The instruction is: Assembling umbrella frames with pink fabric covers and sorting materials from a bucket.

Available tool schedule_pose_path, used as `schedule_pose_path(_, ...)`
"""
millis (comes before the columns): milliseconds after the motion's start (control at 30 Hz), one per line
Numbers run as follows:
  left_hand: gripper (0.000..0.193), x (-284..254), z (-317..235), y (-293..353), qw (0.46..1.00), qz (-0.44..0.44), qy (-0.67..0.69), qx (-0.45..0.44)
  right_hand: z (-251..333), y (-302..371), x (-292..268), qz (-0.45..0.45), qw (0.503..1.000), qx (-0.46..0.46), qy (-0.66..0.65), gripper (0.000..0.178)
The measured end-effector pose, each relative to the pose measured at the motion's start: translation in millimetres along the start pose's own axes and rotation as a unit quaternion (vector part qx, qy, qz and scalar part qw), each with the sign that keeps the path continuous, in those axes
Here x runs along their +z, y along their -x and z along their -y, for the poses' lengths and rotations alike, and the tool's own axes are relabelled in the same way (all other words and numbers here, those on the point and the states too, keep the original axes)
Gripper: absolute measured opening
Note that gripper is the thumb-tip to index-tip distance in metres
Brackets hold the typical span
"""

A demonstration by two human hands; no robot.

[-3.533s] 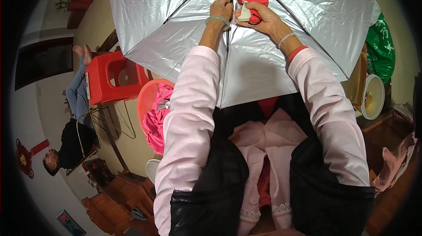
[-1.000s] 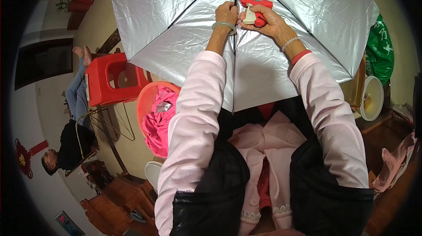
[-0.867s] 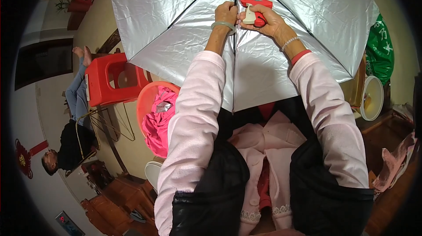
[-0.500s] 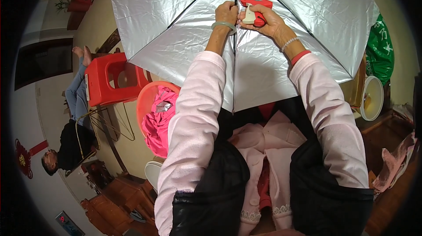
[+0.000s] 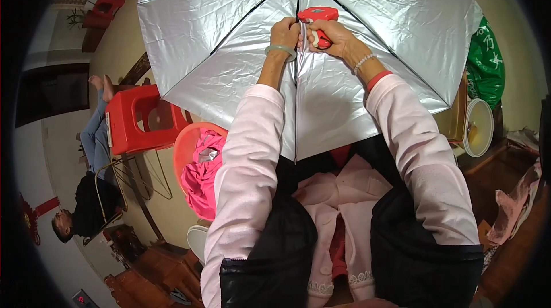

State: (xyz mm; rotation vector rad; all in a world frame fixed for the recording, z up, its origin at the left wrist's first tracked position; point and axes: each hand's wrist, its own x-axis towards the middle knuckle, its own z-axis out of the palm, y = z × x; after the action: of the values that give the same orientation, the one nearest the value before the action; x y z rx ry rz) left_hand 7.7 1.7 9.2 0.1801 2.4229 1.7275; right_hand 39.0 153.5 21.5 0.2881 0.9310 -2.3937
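Note:
An opened umbrella (image 5: 336, 107) with a silver inner side and black ribs spreads in front of me, its inside facing me. My left hand (image 5: 284, 34) is closed on the silver cloth by a rib, fingers bunching a fold. In my right hand (image 5: 340, 39) is a red tagging gun (image 5: 319, 14) with a white trigger, its front end pointing left at the fold beside my left fingers. The gun's tip is too small and covered to tell whether it pierces the cloth.
On the left stand a red plastic stool (image 5: 129, 136) and a red basin (image 5: 179, 156) holding pink cloth (image 5: 201, 179). Beyond them a person (image 5: 94, 202) reclines. At right are a green bag (image 5: 485, 70) and a white bucket (image 5: 479, 127).
The umbrella shows lower in the view, with its hub now visible. My right hand has brought the tagging gun against the fold by my left hand, and its fingers close further round the trigger.

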Motion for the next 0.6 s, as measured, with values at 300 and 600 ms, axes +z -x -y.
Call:
schedule_pose_path(300, 0.025, -5.6, 3.3, -14.3, 0.975, -0.047, -0.202, 0.074, 15.4, 20.5, 13.5, -0.035, 0.998, -0.016, 0.053, 0.022)
schedule_pose_path(600, 0.017, -59.4, -13.6, -24.5, 0.776, -0.143, -0.604, 0.11, 12.5, 32.9, -16.8, -0.044, 0.994, -0.092, 0.045, 0.032)
